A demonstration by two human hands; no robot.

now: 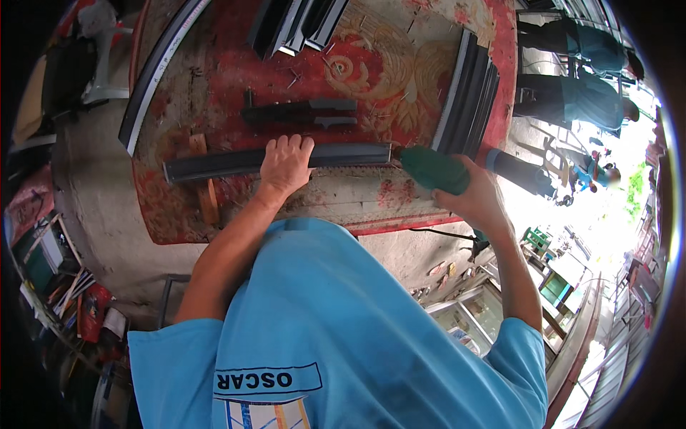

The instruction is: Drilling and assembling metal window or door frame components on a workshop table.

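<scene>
A dark metal profile bar (pixel 350 155) lies crosswise on the near part of a table covered in worn red patterned carpet (pixel 229 79). My left hand (pixel 286 166) is closed over the bar near its middle. My right hand (pixel 477 194) grips a green power drill (pixel 434 169) at the bar's right end. The drill's tip points left and meets or nearly meets that end; I cannot tell whether it touches. Under the bar's left part runs a wooden strip (pixel 208 202). Just beyond the bar lie short black profile pieces (pixel 300 112).
Stacked dark profiles (pixel 468 93) lie at the table's right, and more profiles (pixel 296 28) at its far side. A long curved-looking strip (pixel 163 71) runs along the left edge. Right of the drill is a dark cylinder (pixel 522 171). Two people (pixel 589 100) stand beyond the table's right side.
</scene>
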